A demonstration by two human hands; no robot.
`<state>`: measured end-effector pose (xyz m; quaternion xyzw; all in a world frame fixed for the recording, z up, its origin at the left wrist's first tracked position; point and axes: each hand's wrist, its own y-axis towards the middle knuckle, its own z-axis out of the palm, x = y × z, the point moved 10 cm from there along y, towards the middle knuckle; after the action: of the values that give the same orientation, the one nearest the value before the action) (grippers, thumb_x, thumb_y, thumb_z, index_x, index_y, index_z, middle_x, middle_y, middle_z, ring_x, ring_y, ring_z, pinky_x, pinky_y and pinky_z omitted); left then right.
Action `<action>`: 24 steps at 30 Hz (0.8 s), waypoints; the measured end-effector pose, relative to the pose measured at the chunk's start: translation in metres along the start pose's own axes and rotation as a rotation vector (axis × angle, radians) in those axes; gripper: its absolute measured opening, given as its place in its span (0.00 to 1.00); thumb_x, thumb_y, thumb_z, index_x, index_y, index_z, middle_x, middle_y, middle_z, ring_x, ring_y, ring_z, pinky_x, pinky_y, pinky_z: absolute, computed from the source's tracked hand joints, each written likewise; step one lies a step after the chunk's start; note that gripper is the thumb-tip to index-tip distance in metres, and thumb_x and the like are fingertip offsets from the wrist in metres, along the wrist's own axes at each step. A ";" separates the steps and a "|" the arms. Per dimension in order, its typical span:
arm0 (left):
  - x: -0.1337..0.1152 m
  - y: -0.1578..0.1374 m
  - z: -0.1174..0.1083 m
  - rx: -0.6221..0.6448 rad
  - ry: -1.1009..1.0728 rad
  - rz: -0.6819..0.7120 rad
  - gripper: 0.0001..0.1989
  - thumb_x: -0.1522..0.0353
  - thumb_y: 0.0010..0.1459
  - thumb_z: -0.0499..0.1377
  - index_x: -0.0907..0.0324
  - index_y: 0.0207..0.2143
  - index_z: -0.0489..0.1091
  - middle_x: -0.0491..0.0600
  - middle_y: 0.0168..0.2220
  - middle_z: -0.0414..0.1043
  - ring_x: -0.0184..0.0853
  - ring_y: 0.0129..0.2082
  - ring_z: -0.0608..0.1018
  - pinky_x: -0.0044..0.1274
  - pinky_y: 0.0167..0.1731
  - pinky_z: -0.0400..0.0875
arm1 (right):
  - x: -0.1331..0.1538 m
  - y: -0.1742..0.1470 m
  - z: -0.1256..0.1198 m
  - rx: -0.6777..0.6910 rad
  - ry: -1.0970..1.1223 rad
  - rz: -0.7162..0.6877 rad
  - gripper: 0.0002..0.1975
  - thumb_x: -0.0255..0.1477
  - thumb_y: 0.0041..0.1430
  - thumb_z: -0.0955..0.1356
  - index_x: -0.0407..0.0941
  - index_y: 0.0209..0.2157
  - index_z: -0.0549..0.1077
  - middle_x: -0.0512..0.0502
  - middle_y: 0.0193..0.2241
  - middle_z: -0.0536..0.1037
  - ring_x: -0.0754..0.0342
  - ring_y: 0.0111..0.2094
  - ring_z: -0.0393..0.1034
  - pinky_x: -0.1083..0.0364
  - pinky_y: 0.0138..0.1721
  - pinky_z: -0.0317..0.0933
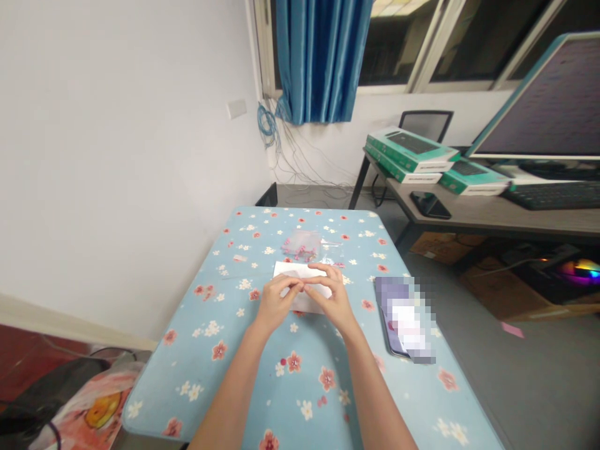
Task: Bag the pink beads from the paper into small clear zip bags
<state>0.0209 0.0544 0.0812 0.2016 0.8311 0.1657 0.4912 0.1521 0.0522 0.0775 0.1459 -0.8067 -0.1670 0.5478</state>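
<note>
Forearms [234,387] foremost; left hand [275,303] and right hand [336,299] converge.
Fingers [293,289] nearly closed, hold undeterminable; white sheet [307,305] beneath, neither hand nearer.

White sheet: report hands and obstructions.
Left hand, right hand: fingertips close together over white sheet. Anything pinched: too small to tell. Clear bag beyond sheet, apparently not blocking.

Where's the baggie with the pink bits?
In the head view, the plastic bag lies centrally on the far half of the flowered table, just beyond the white paper.
</note>
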 end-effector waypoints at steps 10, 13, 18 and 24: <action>-0.014 -0.003 0.003 0.000 0.139 0.085 0.09 0.69 0.59 0.51 0.59 0.26 0.68 0.46 0.24 0.69 0.32 0.27 0.71 0.24 0.31 0.64 | 0.003 -0.002 -0.007 -0.139 -0.169 -0.050 0.06 0.33 0.54 0.67 0.49 0.27 0.76 0.46 0.42 0.72 0.46 0.48 0.59 0.43 0.52 0.50; -0.024 -0.005 0.000 -0.085 0.246 0.151 0.11 0.70 0.58 0.51 0.58 0.23 0.66 0.46 0.22 0.66 0.32 0.26 0.69 0.25 0.30 0.62 | 0.017 -0.006 -0.007 -0.218 -0.268 -0.096 0.06 0.31 0.54 0.67 0.48 0.27 0.75 0.45 0.43 0.70 0.46 0.48 0.58 0.43 0.51 0.50; -0.039 -0.012 -0.006 -0.210 0.391 0.243 0.10 0.73 0.54 0.51 0.58 0.21 0.65 0.45 0.19 0.65 0.32 0.23 0.68 0.25 0.28 0.60 | 0.030 -0.012 -0.020 -0.371 -0.361 -0.121 0.06 0.28 0.54 0.65 0.48 0.27 0.74 0.44 0.41 0.70 0.46 0.47 0.59 0.44 0.50 0.51; -0.046 -0.016 -0.004 -0.209 0.375 0.288 0.08 0.74 0.53 0.52 0.58 0.22 0.65 0.45 0.19 0.65 0.32 0.23 0.68 0.26 0.28 0.60 | 0.024 -0.010 -0.038 -0.422 -0.292 -0.120 0.06 0.29 0.56 0.65 0.46 0.28 0.73 0.45 0.33 0.73 0.48 0.40 0.63 0.47 0.45 0.55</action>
<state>0.0348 0.0177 0.1097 0.2318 0.8487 0.3534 0.3179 0.1790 0.0284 0.1063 0.0502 -0.8143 -0.3831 0.4331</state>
